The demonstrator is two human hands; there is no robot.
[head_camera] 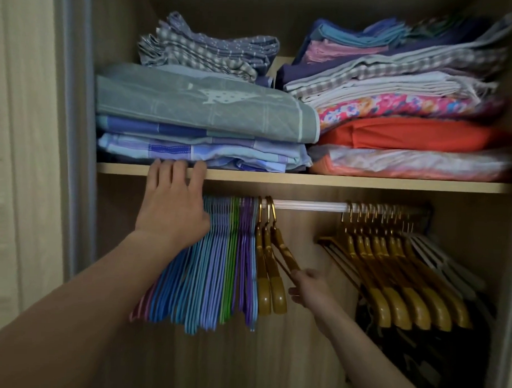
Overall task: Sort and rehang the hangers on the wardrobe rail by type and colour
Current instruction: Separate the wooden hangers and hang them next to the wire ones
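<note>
left hand (173,202) flat on shelf edge (336,180), right hand (311,287) pinching gold hanger (284,253)

Your left hand (173,202) covers the white ribbed wardrobe rail's (309,206) nine o'clock end, your right hand's (311,287) fingertips too blurred to judge their grip, dark garments (417,356) at four o'clock murky, cut off below.

Above my rail: one wooden shelf (365,182), holding two stacks of folded linen. Left stack: grey-green quilted cover (205,110) over blue checked sheets (198,151), with grey gingham and dotted cloth (207,54) on top, farther back. Right stack: orange fabric (410,134), pink floral cloth (397,107), pale checked sheets (383,79), blue and pink pieces uppermost. Far left: a pale door panel (22,127).
</note>
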